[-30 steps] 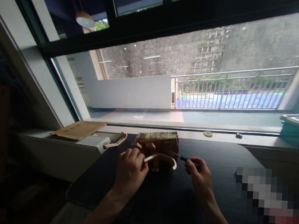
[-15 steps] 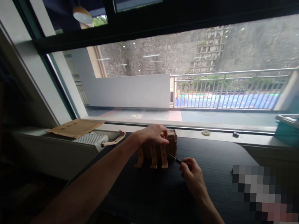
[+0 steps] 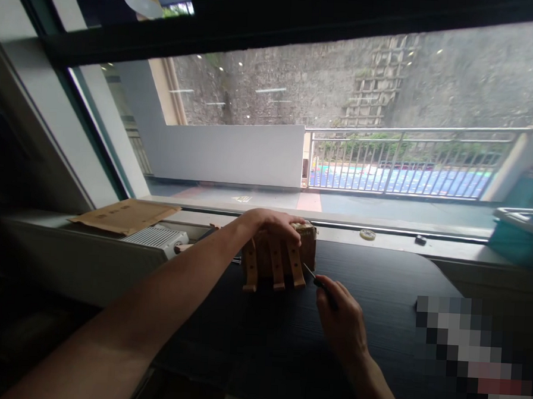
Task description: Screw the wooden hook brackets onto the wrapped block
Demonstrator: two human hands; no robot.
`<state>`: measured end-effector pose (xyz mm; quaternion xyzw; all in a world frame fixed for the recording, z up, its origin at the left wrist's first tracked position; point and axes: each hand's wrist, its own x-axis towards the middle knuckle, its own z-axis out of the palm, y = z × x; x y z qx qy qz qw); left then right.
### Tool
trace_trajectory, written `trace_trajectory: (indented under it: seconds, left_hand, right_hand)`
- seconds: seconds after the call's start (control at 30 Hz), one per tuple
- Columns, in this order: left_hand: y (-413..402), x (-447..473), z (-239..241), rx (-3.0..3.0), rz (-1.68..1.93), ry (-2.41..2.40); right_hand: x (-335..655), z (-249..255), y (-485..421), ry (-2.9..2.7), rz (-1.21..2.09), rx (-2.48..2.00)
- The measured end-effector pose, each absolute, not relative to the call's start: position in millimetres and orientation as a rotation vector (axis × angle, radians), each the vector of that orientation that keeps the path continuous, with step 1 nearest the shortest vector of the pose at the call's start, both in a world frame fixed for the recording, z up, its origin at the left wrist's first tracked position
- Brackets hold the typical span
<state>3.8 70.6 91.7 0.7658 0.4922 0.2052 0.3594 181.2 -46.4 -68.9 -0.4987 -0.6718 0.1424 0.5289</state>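
A brown block (image 3: 309, 246), box-like and worn along its edges, stands on the dark table. Three curved wooden strips (image 3: 277, 265) with dark holes lean upright against its near face, their lower ends bent outward. My left hand (image 3: 279, 226) reaches over the block's top and grips it, the thumb down by the upper end of the rightmost strip. Just to the right, my right hand (image 3: 341, 310) is closed around the dark handle of a screwdriver (image 3: 326, 291). Its thin metal shaft points up and left toward the rightmost strip; whether the tip touches is unclear.
Behind the dark table (image 3: 378, 289) runs a window sill with a pale ring-shaped roll (image 3: 367, 234) and a small dark object (image 3: 420, 240). Brown cardboard (image 3: 125, 215) lies over a white ribbed unit (image 3: 155, 239) at left. A teal bin (image 3: 517, 236) stands at right.
My left hand has shifted on the block, its fingers now straighter, and the strips appear turned slightly. My right hand has changed its hold, now wrapping the screwdriver handle. The view has moved slightly.
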Motion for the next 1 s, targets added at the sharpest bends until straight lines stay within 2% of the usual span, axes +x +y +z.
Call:
trace_trajectory:
  seconds: [0.2, 0.67, 0.8, 1.0]
  left_hand:
    - [75.4, 4.1, 95.2, 2.07, 0.201, 1.348]
    - [70.7, 8.0, 99.0, 2.08, 0.02, 1.312]
    - [68.4, 9.3, 103.6, 2.154, -0.063, 1.299]
    - [63.1, 11.6, 109.3, 2.312, -0.247, 1.315]
  right_hand:
    - [176.5, -71.7, -44.2, -1.723, 0.303, -1.2]
    - [174.3, -73.0, -43.1, -1.744, 0.302, -1.168]
    - [175.2, -76.8, -41.6, -1.825, 0.19, -1.161]
    - [170.9, -78.4, -44.8, -1.944, -0.174, -1.175]
